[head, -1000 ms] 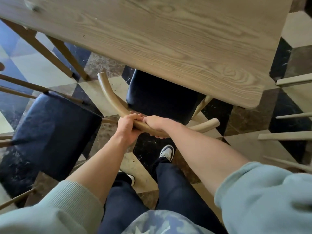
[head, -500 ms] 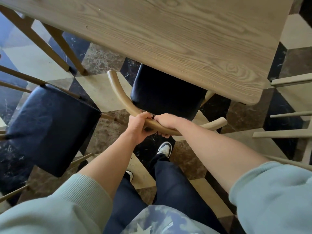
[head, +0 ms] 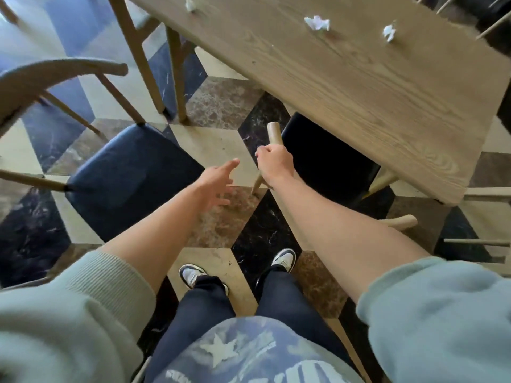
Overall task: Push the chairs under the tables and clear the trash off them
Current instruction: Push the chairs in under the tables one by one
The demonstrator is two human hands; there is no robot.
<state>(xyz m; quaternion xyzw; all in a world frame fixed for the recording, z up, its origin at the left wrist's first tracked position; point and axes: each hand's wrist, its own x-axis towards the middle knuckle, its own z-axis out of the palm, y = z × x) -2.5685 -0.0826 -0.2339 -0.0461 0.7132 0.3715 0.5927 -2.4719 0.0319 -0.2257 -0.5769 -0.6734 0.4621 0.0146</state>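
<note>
Your right hand (head: pixel 275 164) grips the curved wooden backrest (head: pixel 274 132) of the chair nearest you, fingers curled round the rail close to its left end. That chair's dark seat (head: pixel 326 158) sits partly under the counter (head: pixel 359 87), its far portion hidden by the counter edge; the other end of the backrest (head: pixel 405 221) shows to the right of your forearm.

Your left hand (head: pixel 214 183) holds nothing. Fingers are spread and relaxed, index extended forward, the hand hanging in the air over the floor between the two chairs.

The second chair's dark seat (head: pixel 130 178) is to your left, standing clear of the counter with the whole seat exposed. Its curved backrest (head: pixel 55 73) arcs across the upper left of the view.

Trash on the counter: three crumpled white paper wads. One (head: pixel 190 5) lies at the far left near the top edge, one (head: pixel 317 22) near the middle, one (head: pixel 389 31) further right. All three are well apart from both hands.

Floor (head: pixel 221 106): geometric tiles in cream, brown and black. Your two sneakers (head: pixel 283 259) stand on it behind the gripped chair.
</note>
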